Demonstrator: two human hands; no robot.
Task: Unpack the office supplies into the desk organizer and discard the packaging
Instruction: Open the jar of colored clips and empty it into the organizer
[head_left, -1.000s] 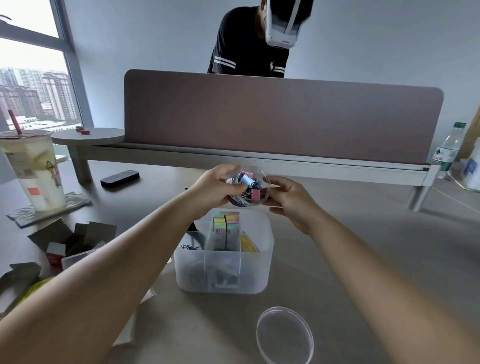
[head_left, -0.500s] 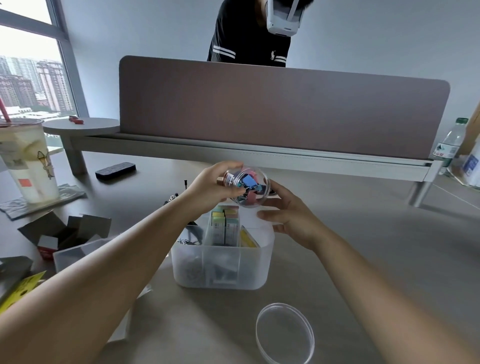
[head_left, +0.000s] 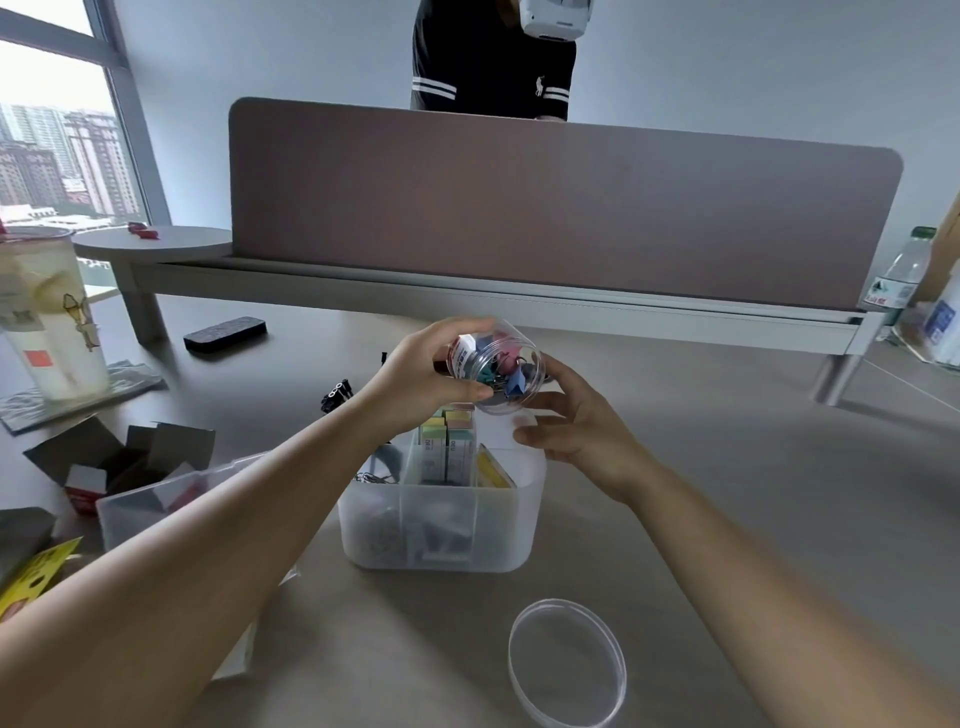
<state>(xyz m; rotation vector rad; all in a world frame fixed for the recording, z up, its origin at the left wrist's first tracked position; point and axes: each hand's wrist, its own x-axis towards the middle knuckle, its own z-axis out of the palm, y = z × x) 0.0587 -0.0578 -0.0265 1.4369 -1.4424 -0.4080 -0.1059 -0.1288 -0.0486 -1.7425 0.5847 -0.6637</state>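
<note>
My left hand (head_left: 415, 374) grips a clear plastic jar (head_left: 498, 366) of coloured binder clips, tilted with its open mouth facing right and down over the frosted desk organizer (head_left: 441, 525). My right hand (head_left: 576, 421) hovers just under and beside the jar's mouth, fingers loosely spread, above the organizer's back right corner. The organizer holds pastel sticky-note packs (head_left: 449, 447), a yellow item and paper clips in its compartments. The jar's clear round lid (head_left: 566, 662) lies on the desk in front.
Opened cardboard packaging (head_left: 119, 457) and a second frosted bin (head_left: 150, 499) lie at left. A drink cup (head_left: 47, 317) stands far left, a black eraser (head_left: 224, 333) behind. A desk divider (head_left: 561, 202) and a person stand beyond. A water bottle (head_left: 898, 270) is at right.
The jar has tipped over to the right and come lower over the organizer. My right hand let go of it and dropped below its mouth.
</note>
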